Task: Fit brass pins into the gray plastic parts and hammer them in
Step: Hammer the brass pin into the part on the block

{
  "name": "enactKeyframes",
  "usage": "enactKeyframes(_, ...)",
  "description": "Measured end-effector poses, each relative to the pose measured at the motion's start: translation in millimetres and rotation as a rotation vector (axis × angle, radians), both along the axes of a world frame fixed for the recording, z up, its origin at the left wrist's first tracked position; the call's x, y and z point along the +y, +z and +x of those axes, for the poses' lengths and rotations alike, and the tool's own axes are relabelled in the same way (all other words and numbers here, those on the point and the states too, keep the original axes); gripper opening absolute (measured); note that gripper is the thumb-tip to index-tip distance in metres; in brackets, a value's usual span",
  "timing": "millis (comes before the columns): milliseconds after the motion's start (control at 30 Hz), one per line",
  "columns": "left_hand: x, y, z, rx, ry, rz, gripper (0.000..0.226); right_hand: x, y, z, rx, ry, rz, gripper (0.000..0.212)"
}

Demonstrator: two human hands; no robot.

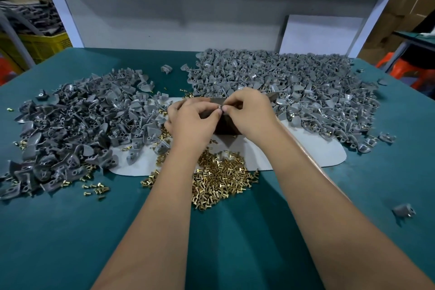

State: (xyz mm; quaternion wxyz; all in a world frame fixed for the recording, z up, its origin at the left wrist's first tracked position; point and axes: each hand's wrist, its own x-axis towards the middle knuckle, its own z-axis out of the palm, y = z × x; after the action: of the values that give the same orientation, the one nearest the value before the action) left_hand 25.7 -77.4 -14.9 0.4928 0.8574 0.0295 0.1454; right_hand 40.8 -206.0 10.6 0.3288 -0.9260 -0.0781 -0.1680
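Observation:
My left hand (pixel 191 120) and my right hand (pixel 249 113) meet at the middle of the bench, fingertips together, pinching one small gray plastic part (pixel 220 108) between them. Any pin in it is hidden by my fingers. Under my hands stands a dark metal block (pixel 223 125). A heap of brass pins (pixel 219 179) lies just in front of it, partly under my left forearm. One big pile of gray plastic parts (pixel 70 129) lies at the left, and another pile of gray parts (pixel 294 87), several with brass pins showing, lies at the right.
A white mat (pixel 313 155) lies on the green bench top (pixel 70 231) beneath the block. A single gray part (pixel 403 211) lies near the right edge. A white board (pixel 320 35) leans on the back wall. A yellow crate (pixel 40 47) stands off-bench left, an orange stool (pixel 404 70) right.

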Motion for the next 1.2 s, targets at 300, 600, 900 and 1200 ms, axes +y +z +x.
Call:
enactKeyframes(300,1.1,-0.7,0.8,-0.04,0.007,0.033,0.018,5.8,-2.9,1.4,0.095,-0.097,0.253,0.021)
enactKeyframes(600,0.2,4.0,-4.7,-0.03,0.024,0.059,0.028,10.1,-12.1,-6.2,-0.022,-0.113,0.243,0.013)
enactKeyframes(900,-0.4,2.1,-5.1,-0.035,0.03,0.043,0.027,13.9,-17.9,-9.7,-0.11,-0.103,0.189,0.012)
enactKeyframes(1200,-1.6,-2.4,-1.6,-0.017,0.019,0.055,0.012,-31.3,-7.3,-32.3,-0.142,-0.422,-0.142,0.026)
